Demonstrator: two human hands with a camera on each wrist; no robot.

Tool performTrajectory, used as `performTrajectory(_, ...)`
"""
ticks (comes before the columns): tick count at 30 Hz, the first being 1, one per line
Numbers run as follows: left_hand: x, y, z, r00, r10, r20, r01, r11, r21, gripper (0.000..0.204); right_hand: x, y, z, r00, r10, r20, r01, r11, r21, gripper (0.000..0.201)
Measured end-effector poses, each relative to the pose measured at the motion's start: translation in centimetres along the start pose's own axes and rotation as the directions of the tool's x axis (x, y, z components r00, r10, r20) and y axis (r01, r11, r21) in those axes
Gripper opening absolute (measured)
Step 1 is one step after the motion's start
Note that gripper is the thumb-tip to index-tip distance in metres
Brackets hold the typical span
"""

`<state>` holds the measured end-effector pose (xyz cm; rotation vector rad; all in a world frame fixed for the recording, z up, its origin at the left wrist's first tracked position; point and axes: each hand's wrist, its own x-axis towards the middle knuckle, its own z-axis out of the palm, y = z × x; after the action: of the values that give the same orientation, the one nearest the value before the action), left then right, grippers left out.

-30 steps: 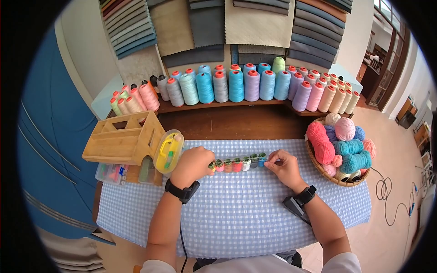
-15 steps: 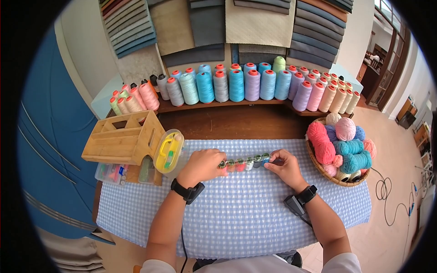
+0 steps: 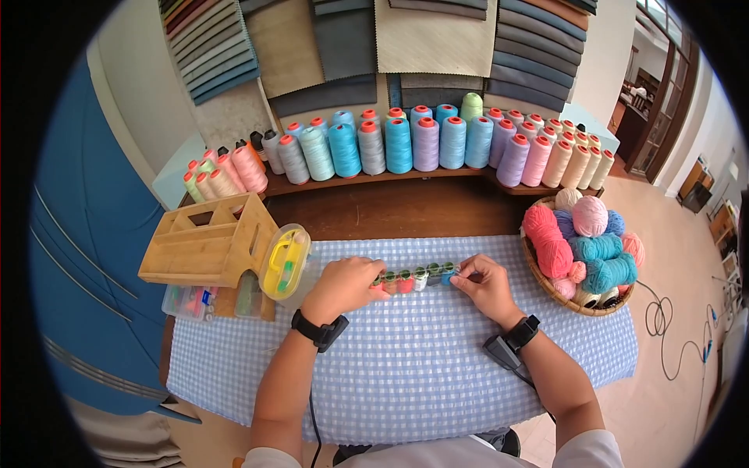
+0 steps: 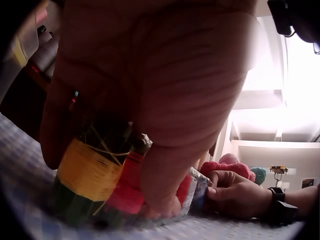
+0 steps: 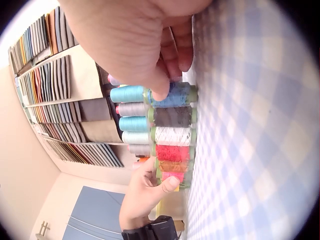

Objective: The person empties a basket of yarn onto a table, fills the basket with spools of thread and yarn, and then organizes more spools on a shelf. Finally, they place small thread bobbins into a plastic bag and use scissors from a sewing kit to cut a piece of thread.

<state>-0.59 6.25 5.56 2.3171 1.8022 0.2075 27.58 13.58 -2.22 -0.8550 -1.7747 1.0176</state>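
A straight row of small thread spools (image 3: 405, 284) with green ends stands on the blue-checked cloth, between the two hands. My left hand (image 3: 347, 285) grips the left end, thumb on the near side and fingers on the far side. In the left wrist view a yellow spool (image 4: 90, 172) with loose strands shows under the palm, beside a red spool (image 4: 125, 187). The right hand (image 3: 485, 284) pinches the blue spool (image 5: 172, 97) at the other end. Black, white, red and orange spools lie between, side by side.
A wooden organizer (image 3: 203, 242) and a yellow-lined plastic box (image 3: 285, 261) stand at the left. The wicker basket (image 3: 597, 309) of yarn balls sits at the right. Behind the cloth, large thread cones (image 3: 398, 146) line a raised shelf, under hanging fabric samples (image 3: 433, 43).
The left hand has moved right along the row and now covers its left end. The row first shifted slightly right, while the right hand stays at its right end.
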Motion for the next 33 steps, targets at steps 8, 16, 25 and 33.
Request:
performTrajectory(8,0.7,0.8,1.5,0.987,0.088,-0.136,-0.090,0.996,-0.011,0.047,0.0,0.0,-0.1,0.999,0.035,-0.028,-0.035,0.999,-0.025,0.016)
performTrajectory(16,0.7,0.7,0.9,0.994,0.102,-0.034,-0.102,0.995,0.009,0.043,-0.3,-0.6,0.3,0.999,0.035,0.025,-0.035,0.999,-0.006,0.017)
performTrajectory(25,0.8,4.9,3.0,0.927,0.214,-0.307,-0.229,0.973,-0.011,0.047,-0.5,-1.0,0.5,0.987,-0.033,0.157,0.022,0.997,0.071,0.013)
performTrajectory(33,2.0,5.7,4.8,0.924,0.178,-0.339,-0.199,0.980,-0.027,0.033,-0.5,-0.6,0.8,0.984,-0.057,0.167,0.041,0.995,0.094,0.012)
